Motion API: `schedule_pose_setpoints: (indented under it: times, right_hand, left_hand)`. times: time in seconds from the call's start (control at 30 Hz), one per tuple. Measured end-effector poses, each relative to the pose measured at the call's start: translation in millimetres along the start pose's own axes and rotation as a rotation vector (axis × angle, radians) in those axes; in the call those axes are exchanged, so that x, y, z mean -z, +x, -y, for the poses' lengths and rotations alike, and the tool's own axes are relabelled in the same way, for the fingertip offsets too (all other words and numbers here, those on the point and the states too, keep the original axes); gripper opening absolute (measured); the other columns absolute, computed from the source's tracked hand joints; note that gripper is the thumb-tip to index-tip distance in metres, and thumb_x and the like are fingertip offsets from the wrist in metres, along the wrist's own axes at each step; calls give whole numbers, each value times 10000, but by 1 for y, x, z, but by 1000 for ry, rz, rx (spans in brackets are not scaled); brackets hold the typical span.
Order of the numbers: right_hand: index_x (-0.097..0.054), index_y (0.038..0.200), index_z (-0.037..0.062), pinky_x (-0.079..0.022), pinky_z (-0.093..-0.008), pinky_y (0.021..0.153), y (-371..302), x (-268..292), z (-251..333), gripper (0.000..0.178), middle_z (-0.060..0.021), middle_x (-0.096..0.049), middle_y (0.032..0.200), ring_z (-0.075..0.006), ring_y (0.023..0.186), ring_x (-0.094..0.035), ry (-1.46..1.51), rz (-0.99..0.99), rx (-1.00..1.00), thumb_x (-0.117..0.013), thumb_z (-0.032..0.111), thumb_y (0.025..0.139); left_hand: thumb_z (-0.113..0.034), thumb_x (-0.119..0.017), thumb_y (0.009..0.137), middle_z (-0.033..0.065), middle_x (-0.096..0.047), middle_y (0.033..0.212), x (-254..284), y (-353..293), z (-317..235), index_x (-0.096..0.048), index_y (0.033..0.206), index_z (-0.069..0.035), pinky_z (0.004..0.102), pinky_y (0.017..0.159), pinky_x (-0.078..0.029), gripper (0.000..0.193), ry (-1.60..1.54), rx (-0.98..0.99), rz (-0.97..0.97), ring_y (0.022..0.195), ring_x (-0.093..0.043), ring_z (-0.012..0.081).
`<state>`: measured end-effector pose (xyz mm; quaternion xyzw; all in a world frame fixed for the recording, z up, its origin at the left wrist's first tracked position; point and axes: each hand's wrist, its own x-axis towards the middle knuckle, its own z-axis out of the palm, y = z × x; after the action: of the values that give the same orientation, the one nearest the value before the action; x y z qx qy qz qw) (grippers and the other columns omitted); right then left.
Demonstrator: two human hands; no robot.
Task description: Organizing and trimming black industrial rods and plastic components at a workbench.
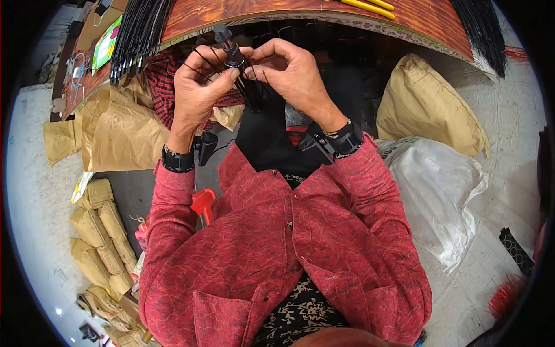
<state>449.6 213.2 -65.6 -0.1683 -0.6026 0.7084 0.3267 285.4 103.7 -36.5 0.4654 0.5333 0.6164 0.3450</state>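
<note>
A black rod with a ribbed knob on top (222, 33), which looks like an umbrella frame, stands tilted just short of the table edge. Thin black ribs branch from its collar and droop below it. My left hand (199, 87) is closed around the collar, thumb in front, with a few dark strands crossing its fingers. From the other side my right hand (295, 81) pinches a thin black rib close to the collar, its thumb and forefinger nearly meeting my left thumb. The pinched tip itself is partly hidden. Black cloth (260, 130) lies over my lap under the frame.
The wood-grained table (277, 10) curves across the front, with yellow-handled pliers (370, 7) on it. Bundles of black ribs (139, 34) hang at its left and right ends. Brown paper sacks (430, 104) and a white plastic sack (433, 191) flank me. Wrapped brown packages (104, 231) lie at left.
</note>
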Motion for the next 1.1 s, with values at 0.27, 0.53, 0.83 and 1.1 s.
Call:
schedule_pose_setpoints:
  times: [0.27, 0.53, 0.83, 1.1]
  right_hand:
    - [-670, 879, -25, -537, -267, 719, -5, -10, 10, 120, -62, -694, 900, -134, 806, -677, -359, -141, 257, -757, -5, 799]
    - [-655, 838, -7, -526, -289, 652, -6, -16, 15, 161, -95, -658, 799, -224, 722, -677, -496, -205, 440, -785, 48, 761]
    - [-653, 810, 25, -510, -315, 592, -11, -24, 11, 160, -80, -652, 770, -248, 684, -666, -598, -249, 582, -789, 94, 765]
    - [-654, 800, 22, -517, -289, 627, 0, -13, 9, 156, -79, -679, 803, -200, 700, -679, -508, -149, 545, -783, 108, 786]
  left_hand:
    - [63, -684, 872, 157, -703, 1107, -2, -4, -10, -572, 1007, -11, 281, 863, -561, 191, -19, -62, 0, 986, -668, 140]
    - [33, -674, 891, 202, -688, 1164, 0, -8, -9, -587, 1068, 14, 302, 901, -545, 198, -106, 6, -43, 1013, -664, 165]
    - [-86, -699, 913, 206, -677, 1179, 11, -14, -7, -564, 1282, 71, 329, 952, -518, 423, -95, 13, -12, 1053, -654, 206]
    - [-10, -680, 909, 192, -671, 1196, 3, -9, -8, -582, 1254, 80, 333, 948, -524, 370, 40, -56, -36, 1074, -650, 221]
